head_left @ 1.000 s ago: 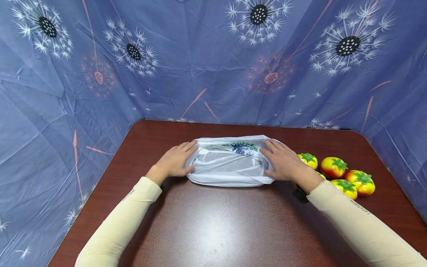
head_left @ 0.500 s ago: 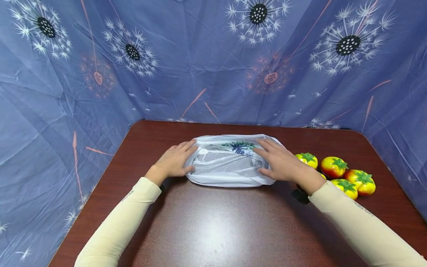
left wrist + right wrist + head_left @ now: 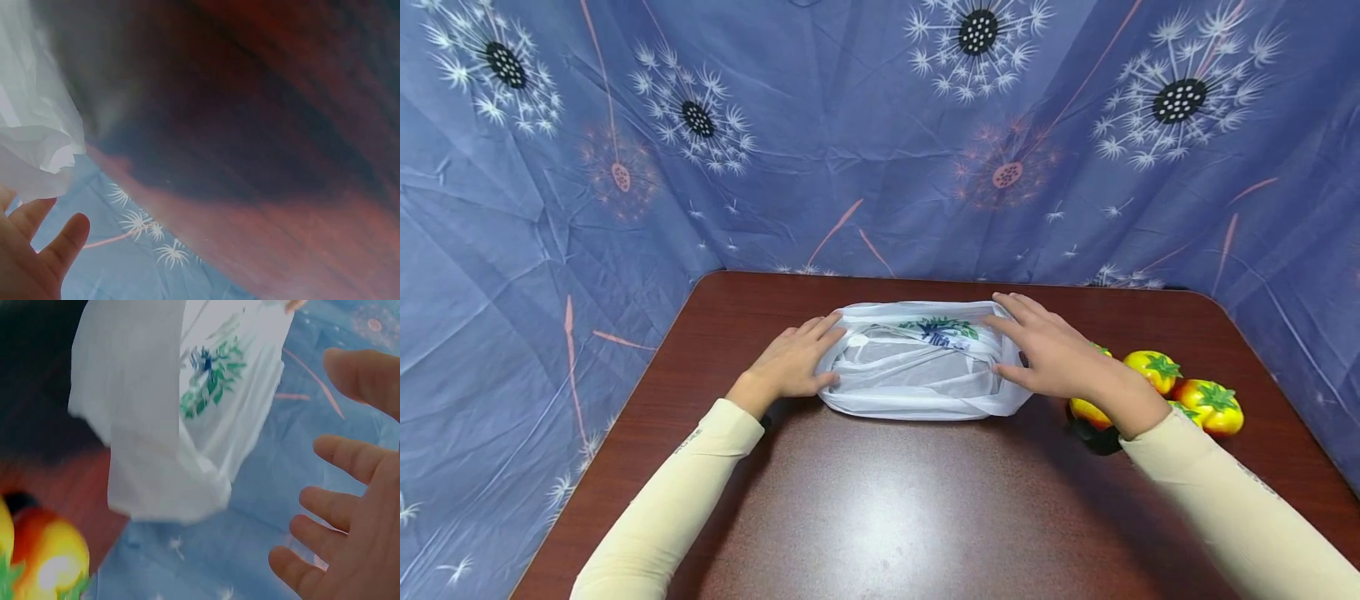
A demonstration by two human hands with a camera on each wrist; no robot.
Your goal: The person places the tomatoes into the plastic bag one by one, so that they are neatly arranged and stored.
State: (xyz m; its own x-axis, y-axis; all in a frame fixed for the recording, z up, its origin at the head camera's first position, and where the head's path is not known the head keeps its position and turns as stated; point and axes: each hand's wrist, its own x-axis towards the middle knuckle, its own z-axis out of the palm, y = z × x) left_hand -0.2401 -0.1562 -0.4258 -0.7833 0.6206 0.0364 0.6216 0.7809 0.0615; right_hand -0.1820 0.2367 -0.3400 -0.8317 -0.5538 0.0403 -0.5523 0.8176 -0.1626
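A white plastic bag [image 3: 917, 404] with a green and blue print stands on the table, its mouth spread wide and facing up. At its left end is my left hand [image 3: 790, 360], fingers extended along the rim and thumb apart. In the left wrist view, the fingertips lie right at the bag's edge [image 3: 37, 150]. My right hand [image 3: 1056, 350] hovers by the bag's right end with fingers spread. The right wrist view shows a gap between those fingers [image 3: 337, 509] and the bag [image 3: 144, 425], with nothing held.
Several yellow-red, persimmon-like fruits [image 3: 1212, 408] with green leafy tops sit right of the bag, partly hidden by the right forearm. The brown table [image 3: 880, 500] ends at a blue curtain [image 3: 820, 125] with dandelion prints.
My right hand first reaches a little inward over the bag's mouth, then lifts off to the right, now covering more of the fruits. My left hand stays where it was.
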